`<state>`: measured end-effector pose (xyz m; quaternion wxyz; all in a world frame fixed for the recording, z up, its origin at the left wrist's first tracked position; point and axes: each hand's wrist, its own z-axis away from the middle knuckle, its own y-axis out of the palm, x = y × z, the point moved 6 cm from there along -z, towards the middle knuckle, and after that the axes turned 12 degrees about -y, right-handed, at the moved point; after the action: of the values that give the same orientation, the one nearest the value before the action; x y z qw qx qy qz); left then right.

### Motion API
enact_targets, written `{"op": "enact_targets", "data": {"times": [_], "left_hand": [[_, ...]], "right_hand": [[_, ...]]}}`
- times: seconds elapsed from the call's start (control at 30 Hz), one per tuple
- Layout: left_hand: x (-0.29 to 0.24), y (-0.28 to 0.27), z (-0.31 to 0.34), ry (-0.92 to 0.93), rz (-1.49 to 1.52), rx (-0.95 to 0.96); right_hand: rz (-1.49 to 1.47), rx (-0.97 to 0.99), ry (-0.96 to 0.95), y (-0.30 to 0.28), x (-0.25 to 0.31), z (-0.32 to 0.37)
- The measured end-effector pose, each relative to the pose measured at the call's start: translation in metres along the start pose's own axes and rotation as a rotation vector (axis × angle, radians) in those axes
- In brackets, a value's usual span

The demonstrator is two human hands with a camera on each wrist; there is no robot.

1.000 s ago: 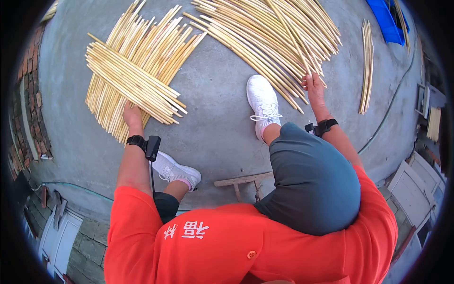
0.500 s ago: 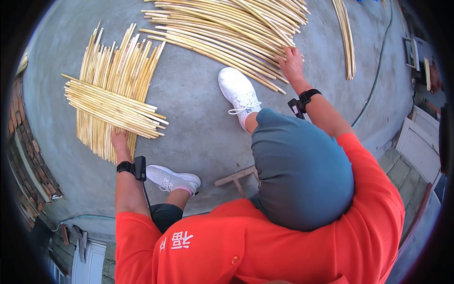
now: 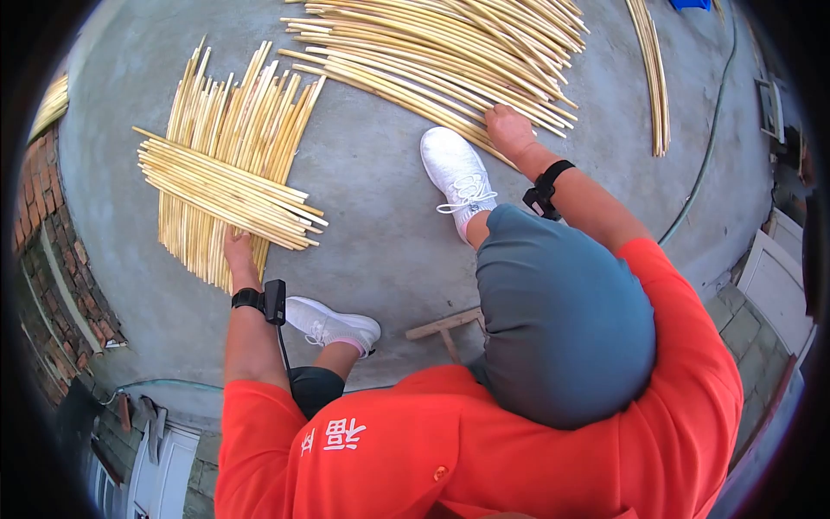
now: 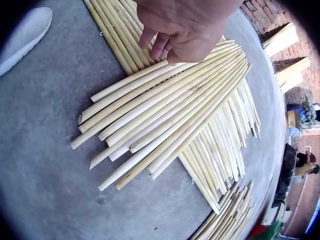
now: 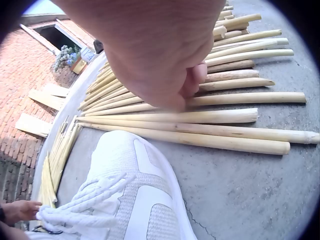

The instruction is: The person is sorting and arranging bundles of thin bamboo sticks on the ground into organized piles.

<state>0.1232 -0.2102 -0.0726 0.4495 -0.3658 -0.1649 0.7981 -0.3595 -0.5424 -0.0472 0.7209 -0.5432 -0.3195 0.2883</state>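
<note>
Pale, slender sticks lie in two groups in the head view. At the left, a crosswise layer of sticks [image 3: 229, 192] lies over a lower layer [image 3: 246, 121]. My left hand [image 3: 239, 251] rests at the near side of that crosswise layer; in the left wrist view its bent fingers [image 4: 159, 46] touch the edge of the layer. A wide spread of sticks [image 3: 424, 52] lies at the top middle. My right hand [image 3: 510, 131] is at its near edge, close to the stick ends. In the right wrist view, its curled fingers pinch a stick [image 5: 250, 98].
My white shoe [image 3: 454, 169] stands between the groups, close to the right hand; the other shoe [image 3: 333, 324] is by the left wrist. A few more sticks [image 3: 650, 78] lie apart at the right, beside a hose [image 3: 713, 130]. Near my feet lies a wooden piece [image 3: 445, 324].
My right hand has let go of the long diagonal stick and moved to the near edge of the spread, towards the shoe. My left hand stays by the crossed sticks. The head view has shifted.
</note>
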Motion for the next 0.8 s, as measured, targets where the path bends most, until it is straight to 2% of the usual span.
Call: {"op": "enact_targets", "data": {"times": [0.33,0.4,0.43,0.5,0.53,0.57,0.63,0.8], "left_hand": [[-0.003,-0.001,0.004,-0.017,0.012,0.022],[0.001,-0.002,0.003,-0.024,0.009,0.008],[0.003,-0.003,-0.002,-0.017,0.008,0.013],[0.006,-0.003,-0.008,-0.013,0.007,0.026],[0.007,-0.004,-0.007,-0.015,0.041,0.037],[0.008,-0.003,-0.007,-0.017,0.074,0.048],[0.006,-0.002,-0.003,-0.024,0.065,0.029],[0.004,-0.003,0.001,-0.024,0.077,0.019]], "right_hand": [[-0.094,-0.057,0.007,-0.011,-0.008,-0.001],[-0.388,0.007,0.041,-0.01,-0.014,-0.001],[-0.385,0.013,0.047,-0.011,-0.019,0.0],[-0.979,0.234,0.173,0.003,-0.022,0.005],[-1.241,0.26,0.23,0.002,-0.019,0.009],[-1.237,0.26,0.237,-0.001,-0.019,0.009],[-1.548,0.324,0.402,0.002,-0.014,0.014],[-1.687,0.322,0.485,-0.007,-0.009,0.017]]}}
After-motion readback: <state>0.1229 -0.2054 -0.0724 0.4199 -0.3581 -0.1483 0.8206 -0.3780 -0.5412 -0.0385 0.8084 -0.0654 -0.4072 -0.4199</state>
